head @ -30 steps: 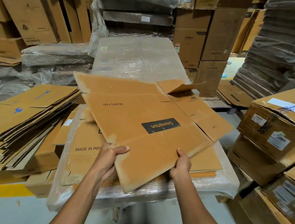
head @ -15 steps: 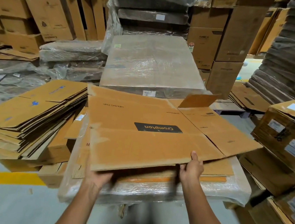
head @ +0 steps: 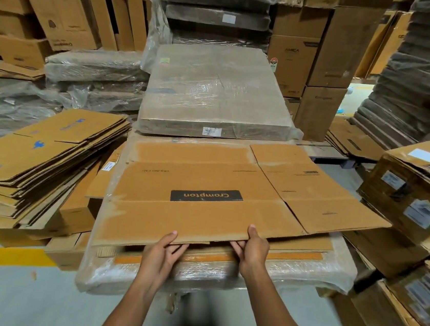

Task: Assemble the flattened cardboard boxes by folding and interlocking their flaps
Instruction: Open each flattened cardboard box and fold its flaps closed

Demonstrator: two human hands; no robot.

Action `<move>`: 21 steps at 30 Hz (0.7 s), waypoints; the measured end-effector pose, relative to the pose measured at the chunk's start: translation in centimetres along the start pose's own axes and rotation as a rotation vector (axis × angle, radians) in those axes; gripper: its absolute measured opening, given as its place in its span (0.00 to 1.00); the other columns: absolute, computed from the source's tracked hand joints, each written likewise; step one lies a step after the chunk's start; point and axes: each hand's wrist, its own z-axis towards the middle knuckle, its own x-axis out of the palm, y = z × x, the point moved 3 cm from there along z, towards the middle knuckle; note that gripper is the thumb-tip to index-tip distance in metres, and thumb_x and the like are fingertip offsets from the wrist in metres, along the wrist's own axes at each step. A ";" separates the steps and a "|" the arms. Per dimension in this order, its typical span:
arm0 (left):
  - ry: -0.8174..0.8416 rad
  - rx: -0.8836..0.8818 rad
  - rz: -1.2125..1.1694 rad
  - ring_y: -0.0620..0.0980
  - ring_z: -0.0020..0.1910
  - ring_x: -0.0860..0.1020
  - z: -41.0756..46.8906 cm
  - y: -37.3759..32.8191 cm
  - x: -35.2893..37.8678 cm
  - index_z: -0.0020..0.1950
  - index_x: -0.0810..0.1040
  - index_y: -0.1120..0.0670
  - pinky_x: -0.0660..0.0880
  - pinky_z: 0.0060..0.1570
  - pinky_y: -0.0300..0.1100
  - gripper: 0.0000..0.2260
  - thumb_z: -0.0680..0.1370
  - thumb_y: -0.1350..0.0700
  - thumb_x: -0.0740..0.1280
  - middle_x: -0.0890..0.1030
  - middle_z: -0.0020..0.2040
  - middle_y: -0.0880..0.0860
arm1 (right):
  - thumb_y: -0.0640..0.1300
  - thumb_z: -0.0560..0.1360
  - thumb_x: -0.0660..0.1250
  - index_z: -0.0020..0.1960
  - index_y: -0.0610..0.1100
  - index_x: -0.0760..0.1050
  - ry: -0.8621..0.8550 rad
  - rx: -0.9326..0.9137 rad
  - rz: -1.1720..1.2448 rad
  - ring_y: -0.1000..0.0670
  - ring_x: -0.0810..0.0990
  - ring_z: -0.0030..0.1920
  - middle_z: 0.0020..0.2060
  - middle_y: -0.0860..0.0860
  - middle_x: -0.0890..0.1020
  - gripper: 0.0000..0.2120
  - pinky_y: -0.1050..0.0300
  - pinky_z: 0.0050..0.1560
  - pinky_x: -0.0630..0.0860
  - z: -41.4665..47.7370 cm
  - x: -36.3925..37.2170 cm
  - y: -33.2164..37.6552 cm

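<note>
Since the earlier frame the flattened brown cardboard box with a black "Crompton" label has levelled out. Its far small flap now lies flat, and the left hand has slid from the corner toward the middle of the near edge.

From the head view, the box sits just above the plastic-wrapped stack of flat cardboard, overhanging to the right. Both hands pinch its near edge; the right hand has its thumb on top and fingers underneath. A loose pile of flattened brown boxes lies left of that stack.
</note>
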 end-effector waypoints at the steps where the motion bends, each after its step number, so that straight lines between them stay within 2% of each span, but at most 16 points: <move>1: -0.008 0.011 0.013 0.66 0.71 0.71 0.7 -0.5 -0.5 0.57 0.74 0.67 0.83 0.46 0.48 0.06 0.80 0.69 0.65 0.67 0.76 0.63 | 0.49 0.84 0.65 0.77 0.39 0.65 0.007 0.015 0.010 0.43 0.87 0.43 0.56 0.41 0.81 0.26 0.49 0.45 0.86 0.0 -0.4 0.1; 3: -0.030 0.036 0.028 0.66 0.72 0.70 1.5 -1.8 -1.5 0.56 0.75 0.67 0.78 0.55 0.53 0.05 0.81 0.69 0.65 0.67 0.76 0.63 | 0.45 0.86 0.61 0.76 0.40 0.66 -0.012 0.027 0.015 0.40 0.86 0.46 0.62 0.44 0.76 0.21 0.52 0.39 0.86 0.4 -1.6 0.7; 5: -0.066 0.061 0.024 0.66 0.73 0.69 2.3 -3.0 -2.8 0.56 0.75 0.66 0.76 0.56 0.53 0.04 0.81 0.69 0.65 0.68 0.76 0.63 | 0.37 0.85 0.60 0.76 0.36 0.66 -0.015 0.019 -0.007 0.40 0.85 0.48 0.58 0.47 0.77 0.20 0.54 0.36 0.85 0.6 -2.7 1.5; 8: -0.113 0.074 0.003 0.66 0.74 0.68 3.3 -3.7 -4.3 0.56 0.76 0.65 0.77 0.54 0.52 0.04 0.81 0.68 0.65 0.68 0.77 0.62 | 0.30 0.82 0.61 0.77 0.33 0.62 0.025 0.039 -0.058 0.41 0.85 0.48 0.53 0.45 0.80 0.23 0.53 0.39 0.86 0.9 -2.7 1.8; 10: -0.139 0.069 -0.014 0.65 0.74 0.68 3.6 -3.3 -4.8 0.60 0.75 0.65 0.78 0.54 0.51 0.07 0.82 0.67 0.65 0.68 0.77 0.61 | 0.29 0.81 0.64 0.79 0.36 0.58 0.044 0.056 -0.055 0.42 0.86 0.46 0.56 0.41 0.81 0.29 0.51 0.43 0.85 1.0 -2.1 1.5; 12: -0.169 0.079 -0.012 0.64 0.72 0.71 3.8 -2.8 -5.2 0.67 0.72 0.66 0.76 0.61 0.53 0.15 0.81 0.66 0.67 0.69 0.76 0.62 | 0.29 0.80 0.66 0.81 0.39 0.55 0.042 0.085 -0.021 0.43 0.86 0.45 0.64 0.38 0.79 0.34 0.49 0.44 0.85 1.3 -1.8 1.2; 14: -0.194 0.086 -0.015 0.62 0.65 0.76 4.5 -2.6 -5.7 0.72 0.68 0.67 0.76 0.63 0.54 0.21 0.80 0.64 0.68 0.71 0.74 0.63 | 0.29 0.80 0.67 0.82 0.40 0.55 0.043 0.110 0.002 0.43 0.85 0.46 0.67 0.37 0.77 0.35 0.48 0.43 0.84 1.8 -1.7 0.9; 16: -0.203 0.064 -0.006 0.58 0.58 0.79 5.2 -2.5 -6.0 0.70 0.70 0.68 0.75 0.66 0.56 0.20 0.80 0.63 0.69 0.74 0.71 0.63 | 0.30 0.80 0.67 0.80 0.38 0.58 0.022 0.131 -0.015 0.42 0.85 0.45 0.66 0.35 0.77 0.33 0.49 0.42 0.84 2.5 -1.8 0.7; 17: -0.208 0.041 -0.002 0.54 0.50 0.79 5.7 -2.4 -6.2 0.68 0.72 0.68 0.74 0.68 0.56 0.18 0.80 0.63 0.69 0.77 0.66 0.62 | 0.31 0.79 0.68 0.77 0.36 0.63 0.010 0.143 -0.043 0.41 0.85 0.44 0.66 0.34 0.77 0.29 0.49 0.40 0.85 2.8 -1.7 0.7; 18: -0.219 0.017 0.003 0.49 0.40 0.76 6.1 -2.2 -6.5 0.67 0.74 0.68 0.73 0.69 0.56 0.17 0.81 0.62 0.69 0.79 0.57 0.59 | 0.31 0.79 0.69 0.73 0.34 0.67 0.004 0.153 -0.071 0.41 0.87 0.42 0.65 0.33 0.77 0.24 0.49 0.38 0.85 3.1 -1.7 0.7; 19: -0.232 -0.004 0.006 0.46 0.32 0.71 6.6 -2.2 -6.8 0.65 0.75 0.68 0.73 0.69 0.55 0.15 0.81 0.61 0.69 0.76 0.47 0.55 | 0.32 0.79 0.69 0.70 0.33 0.69 0.000 0.165 -0.097 0.40 0.87 0.39 0.63 0.33 0.78 0.21 0.50 0.36 0.85 3.3 -1.7 0.6; 21: -0.247 -0.039 0.027 0.44 0.27 0.65 7.2 -2.3 -7.1 0.58 0.78 0.66 0.78 0.63 0.52 0.10 0.81 0.60 0.68 0.69 0.40 0.50 | 0.32 0.79 0.69 0.66 0.33 0.70 -0.008 0.178 -0.146 0.40 0.88 0.41 0.52 0.33 0.81 0.17 0.54 0.29 0.83 3.4 -1.7 0.3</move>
